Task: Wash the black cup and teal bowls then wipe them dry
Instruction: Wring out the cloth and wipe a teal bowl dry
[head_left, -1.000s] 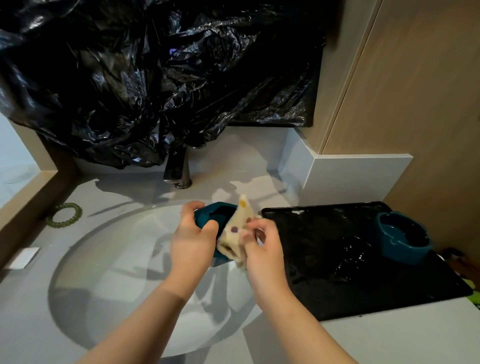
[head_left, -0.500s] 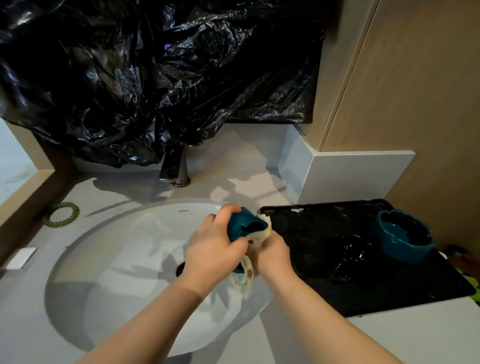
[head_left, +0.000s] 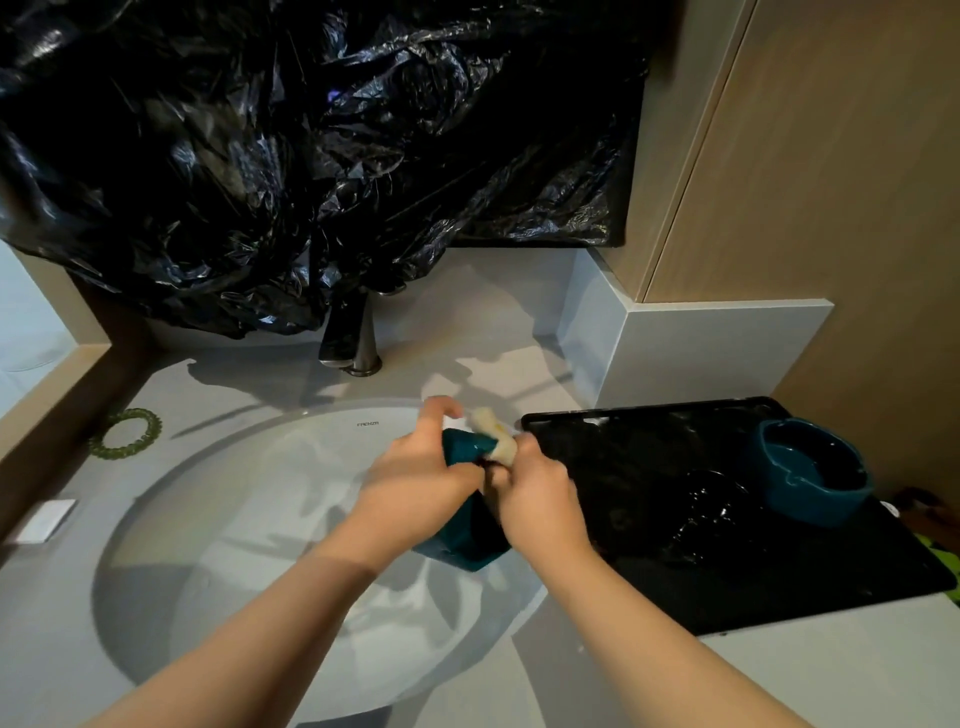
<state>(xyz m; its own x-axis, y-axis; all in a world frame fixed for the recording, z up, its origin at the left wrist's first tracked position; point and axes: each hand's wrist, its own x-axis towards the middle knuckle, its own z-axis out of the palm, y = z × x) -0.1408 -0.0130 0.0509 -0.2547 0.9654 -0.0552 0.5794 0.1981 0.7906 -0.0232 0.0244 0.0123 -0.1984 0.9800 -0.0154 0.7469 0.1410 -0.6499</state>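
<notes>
Over the right part of the sink (head_left: 244, 499), both hands meet around one teal bowl (head_left: 460, 548). The left hand (head_left: 415, 483) grips this bowl with the fingers curled over its upper side, and the bowl is tilted, so its lower part shows under the two wrists. The right hand (head_left: 540, 504) is closed on a pale cloth (head_left: 496, 439) and presses it against the bowl; the top of the cloth sticks up between the hands (how far the cloth goes inside the bowl I cannot tell).

A black tray (head_left: 805, 582) lies on the counter (head_left: 831, 675) just beside the right edge of the sink and reaches to the right edge of the counter. The second teal bowl (head_left: 810, 467) stands upright near the far right corner of the tray. The black cup (head_left: 711, 499) is just to the left of it, also on the tray, hard to see against the dark wet surface.

At the back edge of the counter the faucet (head_left: 348, 338) stands behind the sink, partly under a crumpled black plastic sheet (head_left: 311, 156). A green ring (head_left: 127, 431) lies near the left edge, and a small white piece (head_left: 47, 519) lies nearer the front on the same side.
</notes>
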